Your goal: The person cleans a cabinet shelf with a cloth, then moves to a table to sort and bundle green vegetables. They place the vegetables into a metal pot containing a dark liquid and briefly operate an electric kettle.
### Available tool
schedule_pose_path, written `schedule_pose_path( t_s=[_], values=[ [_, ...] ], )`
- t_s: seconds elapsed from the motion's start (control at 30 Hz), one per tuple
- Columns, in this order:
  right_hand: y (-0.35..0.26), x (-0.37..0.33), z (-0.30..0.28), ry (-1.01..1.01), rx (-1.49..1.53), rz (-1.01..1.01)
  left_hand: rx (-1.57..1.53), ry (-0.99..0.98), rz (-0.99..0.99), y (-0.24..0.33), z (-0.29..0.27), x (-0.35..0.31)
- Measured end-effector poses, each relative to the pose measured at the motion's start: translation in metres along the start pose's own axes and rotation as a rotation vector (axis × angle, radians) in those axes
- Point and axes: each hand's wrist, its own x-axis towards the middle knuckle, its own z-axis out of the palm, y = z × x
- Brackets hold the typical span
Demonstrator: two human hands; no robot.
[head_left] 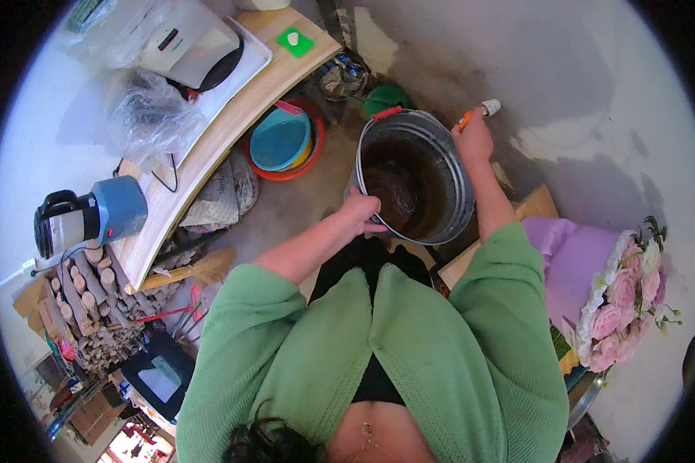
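Grey metal bucket [415,181], brown inside, left hand [360,211] tight on it, right hand [473,139] around orange piece [465,120]

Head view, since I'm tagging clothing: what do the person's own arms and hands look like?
The left sleeve and right sleeve are loose green knit, ending near the elbows. The left hand and right hand are ungloved; no watch or bracelet shows.
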Motion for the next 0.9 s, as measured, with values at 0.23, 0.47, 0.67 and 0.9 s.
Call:
schedule_pose_path(
  t_s=[0.23, 0.47, 0.67, 0.9],
  values=[
    [0.038, 0.026, -0.018, -0.142, -0.167, -0.437, 0.006, -0.014, -0.036, 0.015, 0.011, 0.017],
    [0.040, 0.038, -0.049, -0.369, -0.140, -0.474, -0.093, -0.099, -0.122, 0.017, 0.008, 0.033],
    [0.038, 0.050, -0.055, -0.422, -0.117, -0.502, -0.158, -0.211, -0.271, 0.015, 0.001, 0.042],
    [0.040, 0.053, -0.058, -0.487, -0.078, -0.480, -0.255, -0.277, -0.361, 0.007, 0.011, 0.051]
  ],
)
